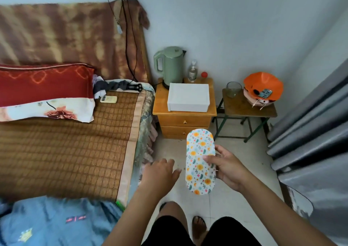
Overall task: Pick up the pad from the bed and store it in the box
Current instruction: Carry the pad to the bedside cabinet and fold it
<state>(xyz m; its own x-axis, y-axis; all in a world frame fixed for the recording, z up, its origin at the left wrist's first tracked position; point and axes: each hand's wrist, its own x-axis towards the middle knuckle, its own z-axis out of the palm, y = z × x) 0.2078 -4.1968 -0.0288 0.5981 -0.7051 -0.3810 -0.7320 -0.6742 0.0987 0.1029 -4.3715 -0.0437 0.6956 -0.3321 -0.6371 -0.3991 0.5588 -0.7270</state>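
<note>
The pad [199,151] is a long oval of white cloth with orange flowers, held upright in the air over the floor beside the bed. My right hand [227,167] grips its right edge, thumb across the front. My left hand [161,172] hovers just left of the pad, palm down, fingers loosely apart, holding nothing. The white box [188,97] sits shut on the wooden nightstand [160,107], beyond the pad. The bed [66,147] with its woven brown mat lies to the left.
A green kettle [169,65], a clear bottle [192,72] and a small red-capped jar stand behind the box. A brown stool [241,107] to the right carries a glass [233,89] and an orange bowl [263,86]. Grey curtains hang at right. A remote [108,99] lies on the bed.
</note>
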